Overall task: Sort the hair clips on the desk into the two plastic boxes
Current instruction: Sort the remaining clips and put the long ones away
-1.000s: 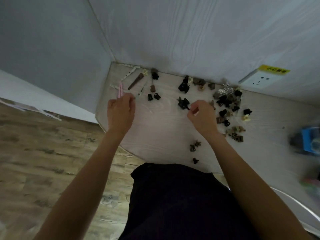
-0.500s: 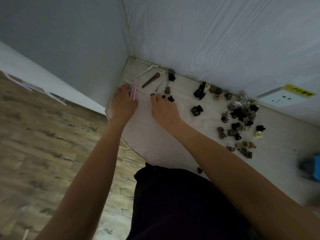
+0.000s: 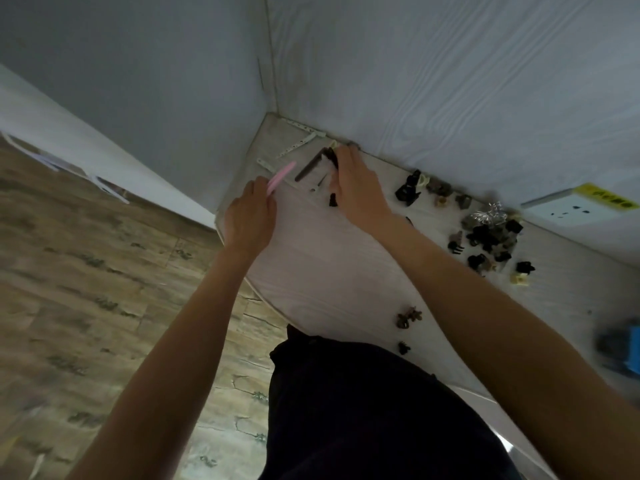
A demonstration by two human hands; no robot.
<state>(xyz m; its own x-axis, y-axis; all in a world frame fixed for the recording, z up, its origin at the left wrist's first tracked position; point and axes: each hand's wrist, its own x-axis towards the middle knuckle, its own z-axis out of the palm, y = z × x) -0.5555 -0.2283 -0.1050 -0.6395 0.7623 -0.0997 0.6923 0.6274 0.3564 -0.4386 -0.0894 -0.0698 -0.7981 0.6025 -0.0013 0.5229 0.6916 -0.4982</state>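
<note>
My left hand [image 3: 250, 216] holds a long pink clip [image 3: 281, 176] that sticks out past its fingers, near the desk's left edge. My right hand [image 3: 358, 188] reaches to the back corner of the pale desk [image 3: 322, 268]; its fingers curl over small dark clips by the wall, with a black one [image 3: 333, 157] at the fingertips. A long brown clip [image 3: 310, 168] lies just left of it. Several dark claw clips sit in a heap [image 3: 491, 233] at the right. Whether the blurred blue object [image 3: 623, 348] is a box, I cannot tell.
White slim clips [image 3: 297, 145] lie in the desk corner. A black claw clip [image 3: 408, 190] and brown ones stand along the wall. Two small clips [image 3: 408, 317] lie near the front edge. A wall socket [image 3: 581, 206] is at the right. Wooden floor lies to the left.
My right hand has travelled from the middle of the desk to the far left corner by the wall. My left hand has kept the pink clip and stayed near the left edge.
</note>
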